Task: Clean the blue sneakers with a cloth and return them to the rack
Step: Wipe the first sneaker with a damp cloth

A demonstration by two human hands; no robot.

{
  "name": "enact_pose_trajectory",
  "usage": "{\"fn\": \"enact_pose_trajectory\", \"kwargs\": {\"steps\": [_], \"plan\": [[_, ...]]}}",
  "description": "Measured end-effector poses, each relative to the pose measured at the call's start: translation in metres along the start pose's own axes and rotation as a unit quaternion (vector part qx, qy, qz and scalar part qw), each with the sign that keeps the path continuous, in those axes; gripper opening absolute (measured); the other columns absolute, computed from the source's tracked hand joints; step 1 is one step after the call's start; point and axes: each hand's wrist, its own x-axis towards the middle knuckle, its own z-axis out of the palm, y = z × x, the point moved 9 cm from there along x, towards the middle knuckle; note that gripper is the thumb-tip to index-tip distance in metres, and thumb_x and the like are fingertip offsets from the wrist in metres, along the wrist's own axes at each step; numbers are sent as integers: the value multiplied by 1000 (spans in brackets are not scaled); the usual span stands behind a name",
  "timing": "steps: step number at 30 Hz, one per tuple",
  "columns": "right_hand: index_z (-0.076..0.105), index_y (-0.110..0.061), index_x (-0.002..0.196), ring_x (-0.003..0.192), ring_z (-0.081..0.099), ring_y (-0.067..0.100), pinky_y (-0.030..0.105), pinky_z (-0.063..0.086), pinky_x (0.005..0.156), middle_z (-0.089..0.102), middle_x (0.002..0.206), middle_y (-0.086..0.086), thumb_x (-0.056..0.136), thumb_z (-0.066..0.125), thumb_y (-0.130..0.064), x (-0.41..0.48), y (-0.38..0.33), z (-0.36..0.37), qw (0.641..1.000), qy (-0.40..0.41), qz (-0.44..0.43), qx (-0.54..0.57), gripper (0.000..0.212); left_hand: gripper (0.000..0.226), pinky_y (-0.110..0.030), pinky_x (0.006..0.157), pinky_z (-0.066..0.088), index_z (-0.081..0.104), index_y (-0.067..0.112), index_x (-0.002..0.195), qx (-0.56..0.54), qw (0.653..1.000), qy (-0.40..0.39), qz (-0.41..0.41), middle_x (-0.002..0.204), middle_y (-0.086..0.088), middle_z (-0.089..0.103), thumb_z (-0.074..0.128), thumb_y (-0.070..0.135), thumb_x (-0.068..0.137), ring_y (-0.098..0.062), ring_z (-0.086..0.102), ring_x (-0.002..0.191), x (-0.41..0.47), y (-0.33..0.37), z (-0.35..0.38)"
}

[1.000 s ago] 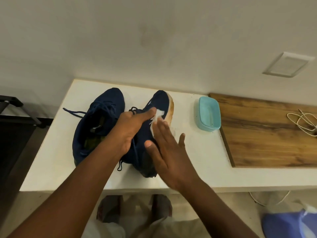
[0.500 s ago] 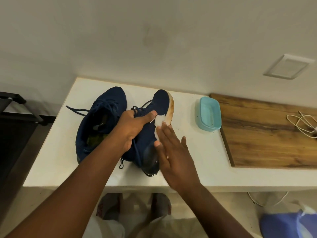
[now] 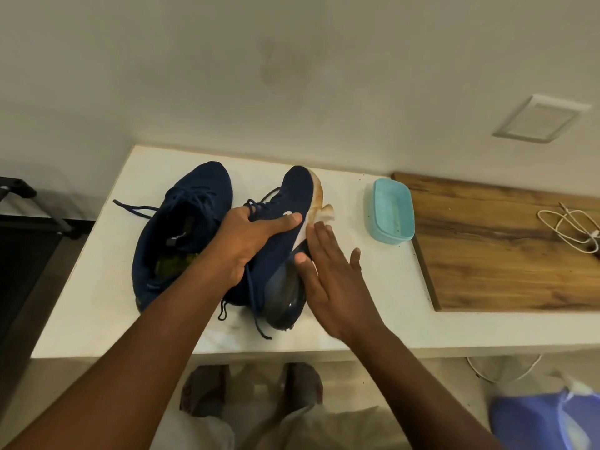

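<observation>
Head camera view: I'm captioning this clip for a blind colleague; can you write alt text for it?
A person's left hand grips a blue sneaker tipped on its side on a white counter, while the flat right hand presses a white cloth against its sole edge. The second sneaker sits beside it, left; a teal tub sits to the right.

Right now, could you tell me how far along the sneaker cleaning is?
Done: the pair is out on the white table. In hand: the left hand grips the tilted sneaker while the right hand presses the cloth against its stained sole edge. Left: possibly the other sneaker beside it, then both go back on the rack.
</observation>
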Motion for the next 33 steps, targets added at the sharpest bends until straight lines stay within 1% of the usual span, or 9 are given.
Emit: {"fn": "enact_pose_trajectory", "kwargs": {"steps": [5, 10, 13, 16, 20, 23, 26, 30, 33], "plan": [[3, -29, 157, 147, -10, -1, 43, -5, 119, -5, 163, -14, 105, 16, -51, 39, -5, -15, 996, 48, -39, 61, 58, 49, -33, 75, 63, 69, 15, 110, 14, 1000, 7, 3, 95, -4, 78, 92, 33, 70, -21, 76, 84, -3, 3, -1], [49, -25, 141, 132, 43, 4, 37, 37, 113, 49, 146, -8, 104, 45, -31, 43, 14, -43, 966, 191, -27, 170, 38, 41, -29, 62, 61, 69, 19, 102, 7, 1000, -1, -10, 88, -2, 79, 92, 31, 70, -18, 77, 73, -3, 2, 1], [53, -29, 136, 117, 52, 3, 32, 49, 98, 53, 128, -15, 98, 58, -33, 59, 21, -55, 958, 211, -34, 193, 39, 41, -27, 59, 60, 68, 20, 101, 18, 1000, 1, -9, 87, -1, 79, 92, 33, 70, -16, 77, 71, -2, 2, 2], [60, -27, 131, 105, 53, 4, 26, 50, 91, 48, 119, -13, 94, 63, -36, 72, 23, -52, 963, 189, -15, 193, 38, 45, -29, 61, 61, 69, 19, 103, 22, 1000, 8, -13, 89, -2, 79, 92, 35, 68, -19, 77, 74, -2, 2, -1], [72, -24, 115, 88, 59, 7, 27, 54, 82, 59, 98, -9, 94, 64, -30, 57, 17, -56, 958, 219, -16, 186, 23, 54, -33, 66, 62, 70, 16, 109, 16, 1000, 14, -23, 91, -4, 79, 94, 36, 65, -23, 77, 79, -2, 0, -3], [72, -25, 116, 79, 55, 0, 5, 42, 76, 64, 100, -8, 95, 62, -31, 37, 17, -41, 977, 167, -14, 128, 23, 56, -31, 64, 62, 70, 15, 109, 11, 1000, 17, -24, 89, -4, 79, 94, 39, 64, -22, 77, 77, -3, 0, -2], [73, -26, 113, 77, 52, -9, -6, 33, 71, 66, 104, -11, 94, 63, -33, 30, 30, -41, 976, 178, 16, 121, 23, 48, -25, 53, 58, 70, 16, 103, 11, 1000, 6, -23, 80, -1, 79, 93, 37, 66, -16, 76, 67, -5, 1, 1], [73, -22, 111, 86, 58, 2, 8, 45, 80, 68, 106, -7, 94, 64, -30, 54, 36, -61, 947, 249, 67, 194, 20, 48, -28, 58, 60, 70, 15, 104, 12, 1000, -7, -27, 81, -2, 79, 94, 34, 65, -18, 77, 70, -6, 1, 4], [74, -26, 106, 87, 60, 3, 14, 51, 73, 62, 96, -13, 94, 65, -25, 54, 14, -57, 944, 241, -9, 223, 15, 54, -32, 65, 62, 71, 15, 108, 12, 1000, -5, -26, 86, -4, 80, 94, 35, 64, -22, 77, 77, -4, 0, 1]]}}
